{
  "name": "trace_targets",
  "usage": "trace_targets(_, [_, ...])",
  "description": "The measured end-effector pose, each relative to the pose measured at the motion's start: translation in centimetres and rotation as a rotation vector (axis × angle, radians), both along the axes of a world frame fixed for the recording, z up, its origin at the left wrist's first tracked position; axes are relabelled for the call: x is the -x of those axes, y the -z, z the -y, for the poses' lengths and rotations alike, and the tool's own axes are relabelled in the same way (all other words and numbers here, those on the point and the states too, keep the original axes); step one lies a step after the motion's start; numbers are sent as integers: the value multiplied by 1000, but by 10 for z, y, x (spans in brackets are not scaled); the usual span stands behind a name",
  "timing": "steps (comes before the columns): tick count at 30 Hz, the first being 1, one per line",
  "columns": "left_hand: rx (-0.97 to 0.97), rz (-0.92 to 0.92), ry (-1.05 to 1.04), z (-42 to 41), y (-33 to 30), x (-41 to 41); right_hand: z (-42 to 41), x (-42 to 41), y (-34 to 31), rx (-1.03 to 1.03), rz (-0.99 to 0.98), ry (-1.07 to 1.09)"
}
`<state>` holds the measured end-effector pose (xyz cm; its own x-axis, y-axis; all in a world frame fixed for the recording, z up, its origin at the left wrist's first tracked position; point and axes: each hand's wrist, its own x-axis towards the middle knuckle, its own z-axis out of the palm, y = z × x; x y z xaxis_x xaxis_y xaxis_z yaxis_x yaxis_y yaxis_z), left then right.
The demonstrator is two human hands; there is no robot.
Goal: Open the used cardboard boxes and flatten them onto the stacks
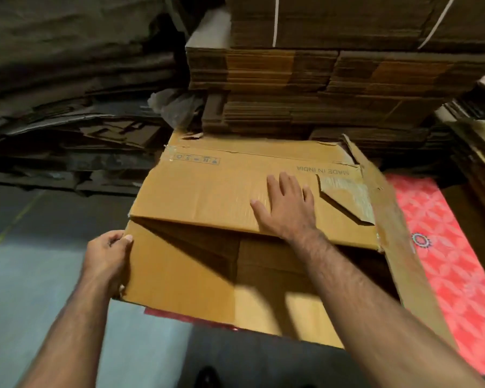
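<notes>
A large brown cardboard box lies partly collapsed in front of me, printed "MADE IN INDIA" near its far edge. My right hand presses flat on its upper panel with fingers spread. My left hand grips the left edge of the lower panel, thumb on top. A torn flap with tape residue sits right of my right hand. The box's right flap stretches out toward me.
Tall stacks of flattened cardboard rise right behind the box, tied with white straps. Dark piles of flattened sheets fill the left. A red patterned mat lies under the box and to its right. Grey floor at left.
</notes>
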<state>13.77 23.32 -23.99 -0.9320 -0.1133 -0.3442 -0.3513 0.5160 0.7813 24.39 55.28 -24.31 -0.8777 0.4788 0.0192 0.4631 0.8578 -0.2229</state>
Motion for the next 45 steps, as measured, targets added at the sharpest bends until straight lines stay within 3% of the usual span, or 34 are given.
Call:
trace_targets(8, [-121,362,-15,44,163,28,59,-1,148,240,487,119])
trace_targets(12, [-148,345,-20,41,183,29,55,9,141,163,397,155])
trace_targets(15, [-212,347,6,29,178,33,36,24,113,-39,346,142])
trace_targets(20, [-364,496,52,12,154,27,24,29,56,-181,333,175])
trace_targets(24, [-593,611,-110,25,155,11,59,-10,38,-226,334,37])
trace_targets(26, [-695,634,-204,34,161,-2,81,-38,53,-225,240,7])
trace_targets(28, [-784,644,-302,38,161,-22,104,-72,83,-190,182,-2])
trace_targets(31, [-861,625,-411,36,161,-54,131,-114,135,-91,298,5])
trace_targets(34, [-885,597,-445,30,165,-79,136,-131,167,149,473,-44])
trace_targets(36, [-874,557,-460,28,170,-86,129,-129,165,323,478,-58])
trace_targets(39, [-854,527,-409,18,178,-91,111,-133,146,534,147,220])
trace_targets(43, [-818,536,-346,-12,182,-106,70,-174,117,791,-513,1150])
trace_targets(45, [-794,559,-343,-28,182,-121,41,-203,113,1022,-692,1438])
